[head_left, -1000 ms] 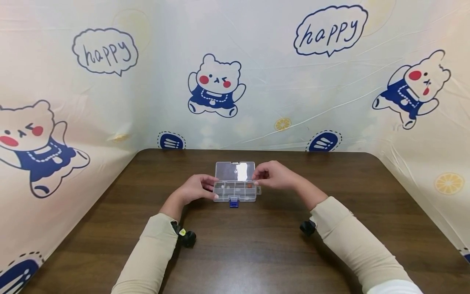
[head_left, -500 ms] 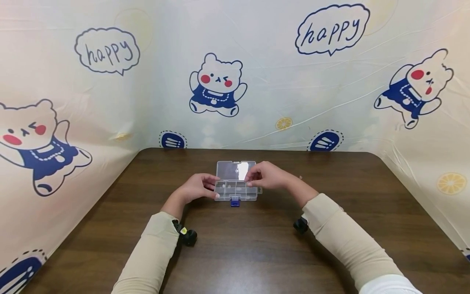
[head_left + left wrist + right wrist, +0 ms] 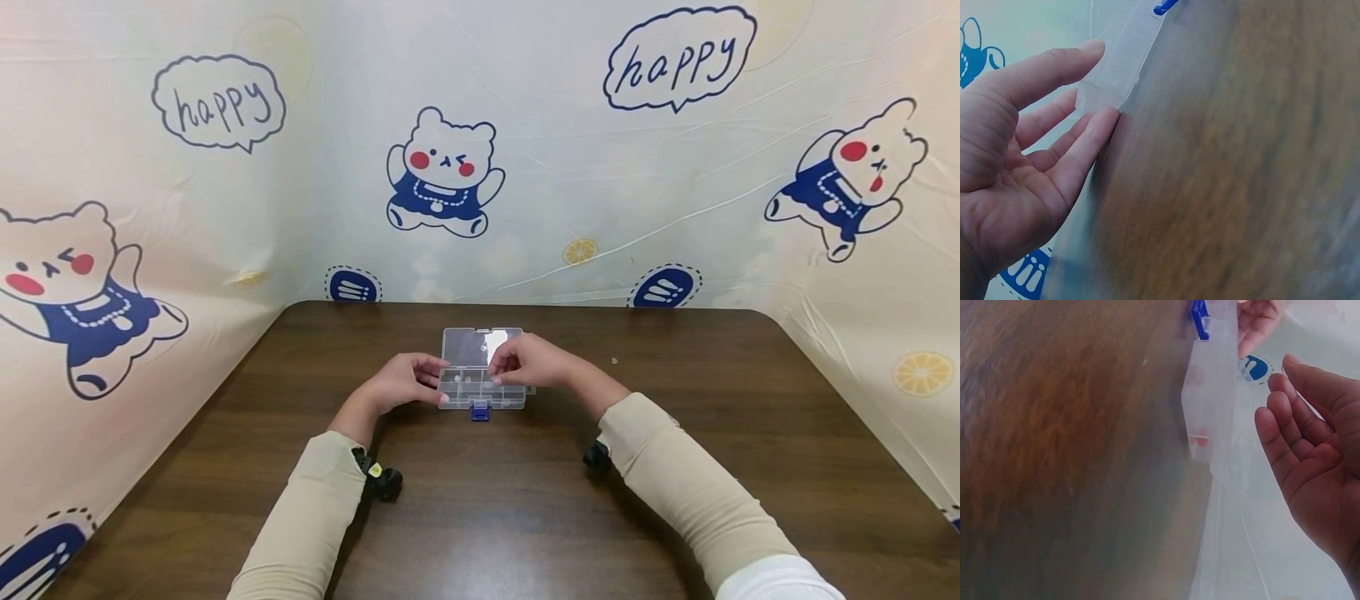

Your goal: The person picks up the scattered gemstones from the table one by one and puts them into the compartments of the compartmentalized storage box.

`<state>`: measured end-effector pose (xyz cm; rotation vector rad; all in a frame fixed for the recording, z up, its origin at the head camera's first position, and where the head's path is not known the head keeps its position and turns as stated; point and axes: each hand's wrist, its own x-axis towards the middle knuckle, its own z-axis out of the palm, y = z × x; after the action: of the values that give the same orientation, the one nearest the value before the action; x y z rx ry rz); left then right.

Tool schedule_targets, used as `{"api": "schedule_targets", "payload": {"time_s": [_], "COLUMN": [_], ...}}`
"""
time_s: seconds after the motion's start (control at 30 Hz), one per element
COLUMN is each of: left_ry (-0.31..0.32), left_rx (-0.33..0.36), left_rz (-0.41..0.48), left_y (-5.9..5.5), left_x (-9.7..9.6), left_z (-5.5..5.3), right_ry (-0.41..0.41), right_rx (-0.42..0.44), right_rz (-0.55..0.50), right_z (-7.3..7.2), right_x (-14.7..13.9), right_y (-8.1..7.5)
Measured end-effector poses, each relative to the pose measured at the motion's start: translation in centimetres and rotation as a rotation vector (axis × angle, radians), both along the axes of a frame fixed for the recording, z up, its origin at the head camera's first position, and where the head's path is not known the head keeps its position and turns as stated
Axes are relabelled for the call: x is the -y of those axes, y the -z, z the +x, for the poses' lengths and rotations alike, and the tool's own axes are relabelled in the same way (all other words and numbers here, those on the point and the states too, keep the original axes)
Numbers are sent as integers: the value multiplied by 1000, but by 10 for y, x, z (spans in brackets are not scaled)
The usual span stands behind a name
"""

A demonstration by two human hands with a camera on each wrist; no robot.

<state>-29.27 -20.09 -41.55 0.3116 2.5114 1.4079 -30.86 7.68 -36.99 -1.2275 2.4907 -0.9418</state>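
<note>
A clear plastic compartment box [image 3: 481,402] lies on the table with its lid [image 3: 465,346] raised at the back and a blue latch [image 3: 480,412] in front. My left hand [image 3: 395,381] holds the box's left end, thumb at the front corner and fingers behind. Small white pieces [image 3: 457,378] show in the back left compartments. Over the back row, my right hand [image 3: 534,361] hovers with curled fingers, thumb and index tips close together. Whether a small piece sits between them I cannot tell. A reddish piece [image 3: 1201,441] shows through the box wall in the right wrist view.
The brown wooden table [image 3: 480,500] reaches back to a printed cloth backdrop [image 3: 525,167] with bears and speech bubbles. A tiny pale speck [image 3: 614,361] lies on the table to the right of the box.
My right hand has moved left, from the box's right edge to over the middle of its back row. The left hand keeps its place at the left end.
</note>
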Motion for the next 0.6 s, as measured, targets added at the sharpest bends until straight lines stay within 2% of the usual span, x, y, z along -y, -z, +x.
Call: {"api": "schedule_targets", "payload": {"time_s": [0.3, 0.6], "left_ry": [5, 8], "left_rx": [-7, -8], "left_rz": [0, 8], "left_y": [-1, -1], "left_x": [0, 0], "left_z": [1, 2], "right_ry": [16, 51], "right_rx": [17, 51], "right_rz": [-14, 2], "right_z": [-4, -3], "right_x": [2, 5], "right_y": [14, 19]}}
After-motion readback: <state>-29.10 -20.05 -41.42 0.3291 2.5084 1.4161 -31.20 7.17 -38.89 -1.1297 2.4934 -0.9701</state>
